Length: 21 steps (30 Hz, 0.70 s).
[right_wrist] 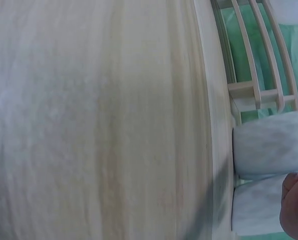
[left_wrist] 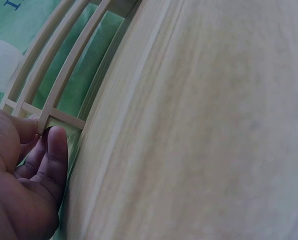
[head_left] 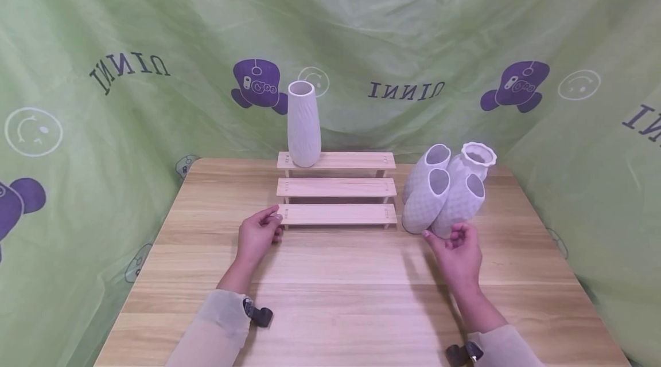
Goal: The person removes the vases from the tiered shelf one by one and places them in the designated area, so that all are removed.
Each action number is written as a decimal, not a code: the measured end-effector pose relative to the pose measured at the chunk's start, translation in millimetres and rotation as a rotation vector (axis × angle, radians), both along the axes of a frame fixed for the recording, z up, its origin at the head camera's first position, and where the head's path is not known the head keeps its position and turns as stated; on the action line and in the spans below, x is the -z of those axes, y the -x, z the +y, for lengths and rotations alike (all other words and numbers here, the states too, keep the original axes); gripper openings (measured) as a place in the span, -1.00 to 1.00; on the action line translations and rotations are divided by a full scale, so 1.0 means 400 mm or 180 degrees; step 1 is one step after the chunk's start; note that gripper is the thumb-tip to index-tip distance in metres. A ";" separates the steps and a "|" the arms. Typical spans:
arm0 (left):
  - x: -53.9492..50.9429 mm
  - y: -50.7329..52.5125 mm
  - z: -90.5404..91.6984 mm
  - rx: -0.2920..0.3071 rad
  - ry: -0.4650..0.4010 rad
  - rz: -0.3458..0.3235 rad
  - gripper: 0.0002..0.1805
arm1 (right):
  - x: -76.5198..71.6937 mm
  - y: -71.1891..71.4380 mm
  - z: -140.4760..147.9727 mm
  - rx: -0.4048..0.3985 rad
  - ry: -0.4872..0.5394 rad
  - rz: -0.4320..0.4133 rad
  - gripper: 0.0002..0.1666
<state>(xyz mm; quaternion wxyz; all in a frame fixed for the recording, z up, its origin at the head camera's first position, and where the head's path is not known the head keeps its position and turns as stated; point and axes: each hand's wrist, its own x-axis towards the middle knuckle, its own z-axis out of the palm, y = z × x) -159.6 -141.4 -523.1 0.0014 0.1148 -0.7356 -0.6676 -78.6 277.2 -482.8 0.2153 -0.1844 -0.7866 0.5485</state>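
Observation:
A three-tier wooden step rack (head_left: pixel 335 214) stands on the table. My left hand (head_left: pixel 260 234) pinches the left end of its lowest step between thumb and fingers, also seen close up in the left wrist view. On the left part of the top step stands a tall white vase (head_left: pixel 304 126). My right hand (head_left: pixel 458 255) is at the near side of a white slant-mouthed vase (head_left: pixel 461 206), fingers loosely bent; contact is unclear. Beside that vase are two more slant-mouthed vases (head_left: pixel 424 209) (head_left: pixel 424 169) and, behind, a white vase with a scalloped rim (head_left: pixel 467 163).
The wood-grain table (head_left: pixel 320 309) carries the rack at its back middle and the vase cluster at back right. A green printed cloth (head_left: pixel 351 23) hangs behind and on both sides. Small dark cameras (head_left: pixel 260 314) are strapped at the wrists.

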 end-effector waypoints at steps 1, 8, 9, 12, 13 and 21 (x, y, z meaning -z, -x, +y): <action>0.000 0.000 0.000 0.0000 0.0000 -0.0006 -0.61 | -0.009 -0.003 -0.008 -0.0015 0.0013 0.0028 -0.30; -0.001 -0.001 -0.002 0.0006 -0.0009 -0.0004 -0.61 | -0.008 -0.002 -0.027 -0.0130 0.0020 0.0108 -0.35; -0.001 -0.001 -0.002 0.0004 -0.0010 -0.0008 -0.61 | -0.005 -0.002 -0.030 -0.0150 0.0006 0.0136 -0.36; -0.002 -0.001 -0.001 0.0012 0.0002 -0.0028 -0.61 | 0.003 -0.003 -0.043 -0.0191 -0.0020 0.0170 -0.37; -0.003 -0.001 0.000 0.0018 0.0002 -0.0032 -0.60 | 0.004 -0.003 -0.047 -0.0210 -0.0036 0.0186 -0.38; -0.006 -0.002 0.000 0.0017 -0.0013 0.0003 -0.62 | 0.008 0.000 -0.092 -0.0359 -0.0080 0.0239 -0.35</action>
